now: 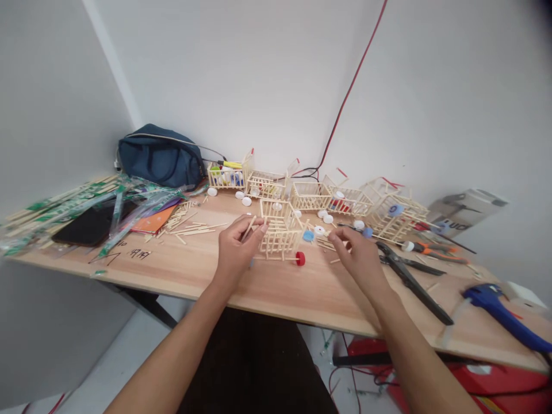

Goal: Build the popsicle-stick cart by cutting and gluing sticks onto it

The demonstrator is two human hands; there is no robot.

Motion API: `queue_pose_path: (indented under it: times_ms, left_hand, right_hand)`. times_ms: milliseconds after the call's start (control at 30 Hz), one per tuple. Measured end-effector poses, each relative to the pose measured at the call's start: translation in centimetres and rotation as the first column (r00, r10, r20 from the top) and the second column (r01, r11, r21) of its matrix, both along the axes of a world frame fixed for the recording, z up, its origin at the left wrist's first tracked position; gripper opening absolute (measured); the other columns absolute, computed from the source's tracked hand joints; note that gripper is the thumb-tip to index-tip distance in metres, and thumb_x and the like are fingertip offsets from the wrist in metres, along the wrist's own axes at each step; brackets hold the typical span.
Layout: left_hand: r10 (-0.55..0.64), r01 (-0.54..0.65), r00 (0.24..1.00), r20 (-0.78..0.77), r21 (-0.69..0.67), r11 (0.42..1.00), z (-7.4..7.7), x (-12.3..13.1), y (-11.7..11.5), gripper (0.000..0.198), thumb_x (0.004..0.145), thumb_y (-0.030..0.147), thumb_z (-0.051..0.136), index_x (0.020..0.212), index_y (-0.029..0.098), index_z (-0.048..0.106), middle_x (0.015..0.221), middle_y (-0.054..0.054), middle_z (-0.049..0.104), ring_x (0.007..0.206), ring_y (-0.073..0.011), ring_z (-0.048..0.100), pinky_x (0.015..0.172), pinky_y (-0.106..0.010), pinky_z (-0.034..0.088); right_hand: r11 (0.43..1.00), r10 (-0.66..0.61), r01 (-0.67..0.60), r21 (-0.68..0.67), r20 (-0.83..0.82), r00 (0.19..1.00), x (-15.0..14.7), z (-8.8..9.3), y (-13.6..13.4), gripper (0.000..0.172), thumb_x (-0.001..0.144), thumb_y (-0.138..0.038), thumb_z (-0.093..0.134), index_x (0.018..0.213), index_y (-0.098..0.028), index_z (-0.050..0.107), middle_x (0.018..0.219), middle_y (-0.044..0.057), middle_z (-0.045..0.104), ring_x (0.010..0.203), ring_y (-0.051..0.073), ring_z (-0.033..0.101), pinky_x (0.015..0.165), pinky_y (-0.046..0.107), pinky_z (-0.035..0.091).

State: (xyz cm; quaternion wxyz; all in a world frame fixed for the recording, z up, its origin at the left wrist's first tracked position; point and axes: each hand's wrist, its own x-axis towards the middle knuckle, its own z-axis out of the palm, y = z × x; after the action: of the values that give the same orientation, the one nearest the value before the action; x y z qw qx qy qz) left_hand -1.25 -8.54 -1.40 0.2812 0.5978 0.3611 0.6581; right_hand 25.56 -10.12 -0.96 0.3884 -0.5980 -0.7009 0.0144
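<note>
A small cart built of wooden sticks [280, 240] stands at the table's front middle, with a red bottle cap [301, 259] as a wheel at its near right corner. My left hand [235, 247] is beside the cart's left side, thumb and fingers closed on a short wooden stick [249, 228]. To the right of the cart, my right hand [359, 253] is closed in a pinch low over the table; what its fingertips hold, if anything, is too small to make out. Between that hand and the cart lie a blue bottle cap [308, 236] and a white bottle cap [319, 230].
Several stick carts [310, 198] line the wall. Pliers [414, 282] and a blue glue gun [504, 310] lie at the right. Loose sticks [198, 230], a phone [84, 224], plastic wrappers [116, 215] and a blue bag [161, 156] occupy the left.
</note>
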Motion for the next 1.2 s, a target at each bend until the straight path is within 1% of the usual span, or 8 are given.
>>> queue_pose_path:
  times_ms: [133, 233, 400, 667, 800, 967, 1067, 1200]
  left_hand:
    - [-0.043, 0.043, 0.998, 0.044, -0.016, 0.999, 0.0, 0.0, 0.1, 0.017, 0.083, 0.034, 0.071, 0.086, 0.018, 0.077, 0.087, -0.005, 0.073, 0.085, -0.0197, 0.066, 0.08, -0.032, 0.051]
    - [-0.06, 0.065, 0.995, 0.082, -0.06, 0.996, 0.2, -0.2, -0.1, 0.026, 0.086, 0.041, 0.067, 0.089, 0.017, 0.078, 0.083, -0.006, 0.073, 0.086, -0.0214, 0.066, 0.08, -0.033, 0.052]
    - [-0.03, 0.046, 0.985, 0.167, -0.09, 0.995, 0.2, -0.3, -0.3, 0.029, 0.088, 0.044, 0.065, 0.096, 0.019, 0.078, 0.075, -0.004, 0.068, 0.079, -0.0188, 0.064, 0.077, -0.031, 0.051]
    - [-0.039, 0.037, 0.998, 0.052, 0.034, 0.999, 0.3, 0.2, 0.1, 0.016, 0.08, 0.033, 0.074, 0.084, 0.018, 0.075, 0.089, -0.006, 0.07, 0.091, -0.0201, 0.063, 0.086, -0.033, 0.047]
    - [-0.04, 0.039, 0.999, 0.011, 0.059, 0.998, 0.4, 0.3, 0.0, 0.017, 0.084, 0.034, 0.069, 0.082, 0.018, 0.074, 0.087, -0.006, 0.069, 0.09, -0.0201, 0.062, 0.085, -0.033, 0.047]
    - [-0.059, 0.061, 0.998, -0.019, 0.068, 0.996, 0.3, 0.1, 0.0, 0.019, 0.087, 0.035, 0.066, 0.083, 0.018, 0.073, 0.09, -0.007, 0.069, 0.095, -0.0213, 0.062, 0.088, -0.034, 0.048]
    - [-0.063, 0.065, 0.997, -0.036, 0.067, 0.996, 0.2, 0.0, 0.2, 0.021, 0.087, 0.037, 0.066, 0.08, 0.018, 0.071, 0.089, -0.007, 0.068, 0.092, -0.0209, 0.061, 0.087, -0.034, 0.048]
    - [-0.074, 0.078, 0.996, -0.047, 0.076, 0.994, 0.2, 0.0, 0.3, 0.024, 0.087, 0.039, 0.066, 0.076, 0.018, 0.068, 0.085, -0.006, 0.065, 0.088, -0.0202, 0.06, 0.083, -0.032, 0.047]
  right_hand:
    - [0.991, -0.074, 0.088, -0.096, 0.14, 0.987, 1.4, -2.0, -2.4, 0.02, 0.092, -0.032, 0.049, 0.079, -0.021, 0.06, 0.077, 0.005, 0.066, 0.072, 0.021, 0.059, 0.067, 0.033, 0.041]
    - [0.993, -0.038, 0.064, -0.1, 0.243, 0.969, 2.2, -3.1, -3.2, 0.021, 0.092, -0.033, 0.048, 0.079, -0.021, 0.06, 0.082, 0.008, 0.067, 0.079, 0.024, 0.059, 0.073, 0.037, 0.043]
    - [0.996, 0.013, 0.01, -0.084, 0.262, 0.965, 3.4, -4.2, -3.5, 0.02, 0.092, -0.033, 0.048, 0.082, -0.021, 0.06, 0.089, 0.01, 0.067, 0.086, 0.027, 0.06, 0.079, 0.04, 0.046]
    - [0.998, -0.031, 0.042, -0.041, 0.253, 0.967, 4.8, -4.9, -4.5, 0.022, 0.092, -0.037, 0.051, 0.092, -0.02, 0.065, 0.092, 0.01, 0.068, 0.09, 0.029, 0.062, 0.081, 0.043, 0.049]
    - [0.994, -0.001, -0.019, 0.109, 0.18, 0.984, 3.2, -3.2, -5.4, 0.023, 0.096, -0.035, 0.051, 0.105, -0.021, 0.066, 0.102, 0.01, 0.069, 0.096, 0.026, 0.064, 0.084, 0.041, 0.05]
    - [0.907, 0.142, -0.213, 0.365, 0.211, 0.967, -2.9, 2.3, -5.1, 0.019, 0.098, -0.028, 0.053, 0.106, -0.024, 0.071, 0.104, 0.008, 0.072, 0.104, 0.025, 0.063, 0.095, 0.043, 0.046]
    - [0.882, 0.202, -0.309, 0.355, 0.307, 0.93, -6.8, 4.5, -3.5, 0.019, 0.098, -0.027, 0.054, 0.105, -0.026, 0.072, 0.108, 0.006, 0.073, 0.108, 0.026, 0.061, 0.098, 0.044, 0.041]
    - [0.907, 0.186, -0.333, 0.257, 0.466, 0.865, -9.8, 4.9, -1.1, 0.015, 0.096, -0.025, 0.058, 0.097, -0.023, 0.074, 0.105, 0.005, 0.074, 0.106, 0.027, 0.058, 0.094, 0.044, 0.037]
